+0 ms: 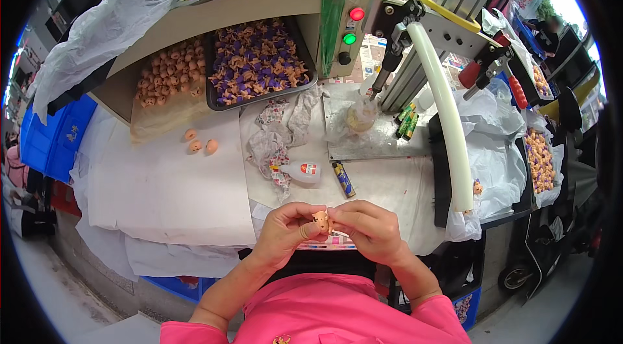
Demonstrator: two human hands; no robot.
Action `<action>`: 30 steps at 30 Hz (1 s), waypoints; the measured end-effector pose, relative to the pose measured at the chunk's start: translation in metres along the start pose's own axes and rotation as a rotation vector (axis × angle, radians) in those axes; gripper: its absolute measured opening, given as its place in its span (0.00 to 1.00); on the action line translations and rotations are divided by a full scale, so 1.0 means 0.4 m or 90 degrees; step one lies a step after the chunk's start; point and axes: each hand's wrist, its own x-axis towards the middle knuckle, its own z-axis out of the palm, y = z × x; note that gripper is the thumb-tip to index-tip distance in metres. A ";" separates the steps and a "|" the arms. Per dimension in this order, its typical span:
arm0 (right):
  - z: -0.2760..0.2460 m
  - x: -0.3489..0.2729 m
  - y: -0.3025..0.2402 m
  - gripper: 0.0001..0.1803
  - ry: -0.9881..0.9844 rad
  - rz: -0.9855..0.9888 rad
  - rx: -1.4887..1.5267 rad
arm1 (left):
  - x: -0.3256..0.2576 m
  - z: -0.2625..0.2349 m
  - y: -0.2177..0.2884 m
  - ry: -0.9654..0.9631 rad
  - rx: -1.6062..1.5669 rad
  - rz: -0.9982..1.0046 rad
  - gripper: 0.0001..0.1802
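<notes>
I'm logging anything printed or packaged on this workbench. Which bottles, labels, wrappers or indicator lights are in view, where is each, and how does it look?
Squeeze bottle: lying on the bench beyond the hands, translucent white, red and white label.
Lighter: lying right of the bottle, slim, dark blue with a yellow printed wrap.
Green tubes: small cluster at the press's foot, green with dark bands.
Control panel: on the cabinet's right end, with round red, green and black buttons.
</notes>
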 end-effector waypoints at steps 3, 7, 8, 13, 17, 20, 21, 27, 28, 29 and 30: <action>0.004 -0.003 0.018 0.19 0.009 -0.006 0.077 | -0.001 0.003 0.006 -0.001 -0.009 -0.012 0.16; 0.002 0.002 0.007 0.21 0.028 -0.023 0.024 | 0.006 0.020 -0.001 0.026 -0.038 0.007 0.16; -0.002 0.001 0.008 0.20 0.037 -0.031 0.020 | 0.007 0.027 -0.002 0.020 -0.036 0.006 0.16; -0.049 -0.020 0.003 0.18 0.061 -0.019 0.019 | 0.018 0.086 -0.005 0.002 -0.046 -0.028 0.15; -0.111 -0.005 0.000 0.17 0.038 -0.033 0.012 | 0.014 0.093 -0.025 -0.018 -0.084 0.014 0.11; -0.244 0.072 -0.051 0.17 0.271 -0.143 -0.206 | -0.001 0.125 -0.007 0.048 -0.132 -0.013 0.12; -0.310 0.104 -0.085 0.17 0.297 -0.219 -0.300 | -0.003 0.136 -0.008 0.031 -0.127 -0.018 0.12; -0.568 0.422 -0.176 0.16 0.467 -0.462 -0.429 | -0.004 0.172 -0.041 -0.019 -0.173 -0.047 0.13; -0.583 0.470 -0.157 0.15 0.473 -0.493 -0.398 | -0.010 0.175 -0.052 -0.029 -0.168 -0.056 0.13; -0.580 0.491 -0.140 0.15 0.478 -0.491 -0.406 | -0.019 0.178 -0.059 -0.055 -0.160 -0.060 0.10; -0.584 0.505 -0.122 0.14 0.436 -0.381 -0.289 | -0.021 0.190 -0.063 -0.084 -0.152 -0.063 0.08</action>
